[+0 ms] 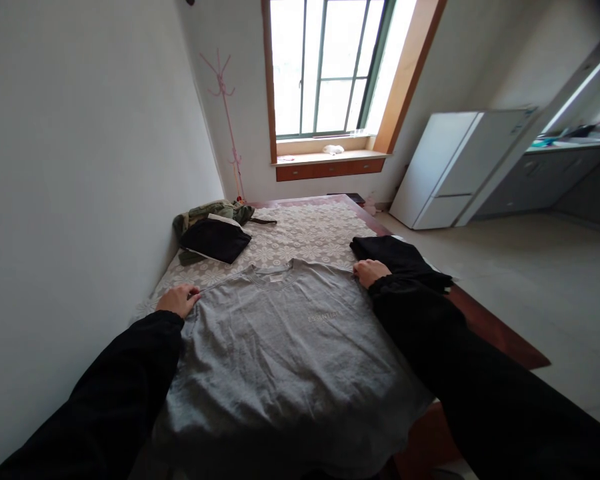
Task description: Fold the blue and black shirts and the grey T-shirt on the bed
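A grey T-shirt (280, 353) lies spread out front side up, its collar away from me and its lower part toward me. Faint lettering shows on its chest. My left hand (179, 300) pinches the shirt at its left shoulder. At the opposite shoulder, the fingers of my right hand (371, 272) are closed on the cloth. Both sleeves of the shirt are mostly hidden by my hands and arms. Just beyond my right hand rests a folded black garment (400, 257).
A patterned cloth (300, 230) covers the table (505, 333), whose reddish-brown edge shows on the right. A black folded item (215, 240) lies on a camouflage-green bundle (200, 215) at the far left, near the wall. Farther off stand a pink coat rack (225, 107) and a white fridge (445, 167).
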A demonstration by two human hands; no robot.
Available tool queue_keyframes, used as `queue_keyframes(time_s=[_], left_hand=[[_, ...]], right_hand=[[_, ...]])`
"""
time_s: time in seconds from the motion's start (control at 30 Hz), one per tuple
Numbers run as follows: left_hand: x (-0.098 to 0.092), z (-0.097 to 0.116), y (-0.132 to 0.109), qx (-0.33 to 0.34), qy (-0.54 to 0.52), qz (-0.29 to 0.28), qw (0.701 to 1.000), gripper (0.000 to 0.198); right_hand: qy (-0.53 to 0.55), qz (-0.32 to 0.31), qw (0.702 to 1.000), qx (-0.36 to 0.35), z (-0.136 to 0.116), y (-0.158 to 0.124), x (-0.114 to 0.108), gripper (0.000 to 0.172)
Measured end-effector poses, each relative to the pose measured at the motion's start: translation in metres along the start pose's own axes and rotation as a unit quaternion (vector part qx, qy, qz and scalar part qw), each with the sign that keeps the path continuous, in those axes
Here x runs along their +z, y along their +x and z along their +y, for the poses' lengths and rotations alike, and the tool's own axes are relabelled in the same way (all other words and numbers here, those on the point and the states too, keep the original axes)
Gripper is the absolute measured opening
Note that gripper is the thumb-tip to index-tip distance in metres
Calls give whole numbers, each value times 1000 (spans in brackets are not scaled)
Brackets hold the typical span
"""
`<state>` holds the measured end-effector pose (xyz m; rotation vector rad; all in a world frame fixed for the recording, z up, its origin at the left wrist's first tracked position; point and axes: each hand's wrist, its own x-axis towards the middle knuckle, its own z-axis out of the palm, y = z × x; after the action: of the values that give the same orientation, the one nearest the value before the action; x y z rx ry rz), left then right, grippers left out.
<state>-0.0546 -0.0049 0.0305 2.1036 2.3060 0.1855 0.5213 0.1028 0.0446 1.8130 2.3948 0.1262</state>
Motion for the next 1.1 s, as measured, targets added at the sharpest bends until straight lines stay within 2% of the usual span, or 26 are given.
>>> queue_keyframes(time_s=[0.27,0.43,0.57,0.8,1.1], left_hand=[[-5,4,1,27,44,-20,998,25],[-7,7,1,28,60,-10,998,26],[-8,5,1,25,58,-26,998,24],[-8,4,4,13,71,-31,997,26],[-9,-5,24,26,7,-67,997,17]], right_hand=[[49,7,999,3,-2,2,6,29],[60,-4,997,53,2,15,7,22],[61,-12,995,72,1,22,7,18],[53,-29,997,52,-2,21,6,15],[7,-55,998,30,-14,31,-9,19]])
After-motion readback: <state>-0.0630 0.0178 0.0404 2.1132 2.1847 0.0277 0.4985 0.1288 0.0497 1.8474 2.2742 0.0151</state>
